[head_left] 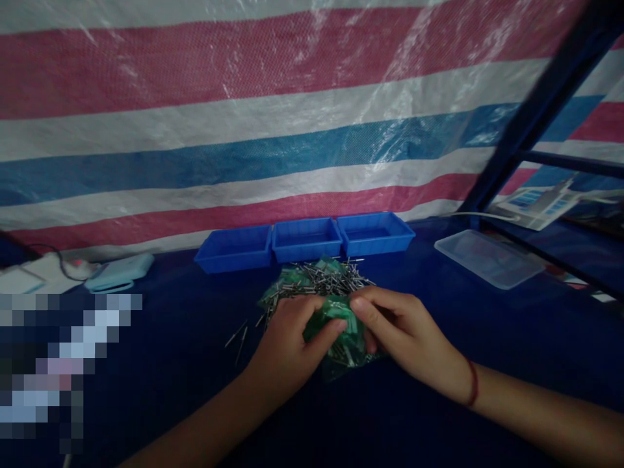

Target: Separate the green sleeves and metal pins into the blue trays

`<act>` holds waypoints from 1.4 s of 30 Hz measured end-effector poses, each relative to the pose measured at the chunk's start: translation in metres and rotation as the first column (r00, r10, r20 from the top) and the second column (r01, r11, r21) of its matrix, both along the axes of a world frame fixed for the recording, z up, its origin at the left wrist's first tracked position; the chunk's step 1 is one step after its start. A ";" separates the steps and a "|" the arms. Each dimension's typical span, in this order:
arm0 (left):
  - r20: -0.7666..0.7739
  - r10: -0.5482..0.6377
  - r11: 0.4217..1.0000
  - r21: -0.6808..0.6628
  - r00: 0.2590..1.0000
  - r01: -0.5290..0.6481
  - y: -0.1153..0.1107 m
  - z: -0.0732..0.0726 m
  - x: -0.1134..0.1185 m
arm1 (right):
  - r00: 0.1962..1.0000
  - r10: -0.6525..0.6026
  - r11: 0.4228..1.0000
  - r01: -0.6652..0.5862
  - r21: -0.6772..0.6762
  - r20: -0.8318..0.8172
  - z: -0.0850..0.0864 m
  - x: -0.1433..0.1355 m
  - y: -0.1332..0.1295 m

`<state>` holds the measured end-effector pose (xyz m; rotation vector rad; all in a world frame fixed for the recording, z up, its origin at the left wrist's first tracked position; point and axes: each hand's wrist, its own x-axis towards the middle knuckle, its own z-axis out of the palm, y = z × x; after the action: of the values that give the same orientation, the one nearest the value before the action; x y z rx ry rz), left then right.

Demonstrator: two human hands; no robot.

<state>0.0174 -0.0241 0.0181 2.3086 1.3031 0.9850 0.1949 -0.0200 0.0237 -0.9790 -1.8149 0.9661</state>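
Blue trays, three, in a row on the dark blue table [414, 416], along its far side before the striped sheet [292, 149]. Left tray [234, 250]: open top, blue inner floor in view, turned at a slight angle. Middle tray [306, 238]: open top, inner walls and floor in view, close beside both neighbours. Right tray [375, 232]: likewise open, floor in view.

Clear container [489, 259], one: shallow, translucent, rounded corners, lay flat toward the right; whether tray or lid, could not be told.

Bag [344, 331], one: green, see-through, crumpled, lay between the two hands, in front of the trays. Thin pieces showed dimly through its lower part; their number could not be told.

Rods [336, 279], many: thin, metallic, heaped just beyond the hands, with green film [287, 279] among them; a few lay apart at the left.

Left hand [292, 335]: fingers closed on the bag's left side, thumb over its front. Right hand [404, 328]: thumb and forefinger pinched the bag's upper right part, other fingers curled beneath; red band [472, 383] at the wrist.

Light blue case [119, 272], one: far left, on the table.
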 end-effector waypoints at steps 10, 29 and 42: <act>0.210 -0.051 0.998 -0.018 0.976 0.056 -0.005 -0.009 -0.008 | 0.984 0.010 0.934 -0.073 0.349 0.181 0.002 0.006 -0.003; 0.397 -0.036 0.993 -0.089 0.917 0.078 -0.005 -0.010 -0.008 | 0.978 0.040 0.791 -0.155 0.591 0.203 0.002 0.005 -0.007; 0.355 0.343 0.910 0.104 0.869 -0.402 0.068 0.016 -0.067 | 0.986 -0.018 0.863 -0.069 0.501 0.167 -0.009 0.000 -0.006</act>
<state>-0.0498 0.0442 0.0342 1.9174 1.6005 1.5945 0.1945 -0.0256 0.0151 -0.7154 -2.0787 0.3830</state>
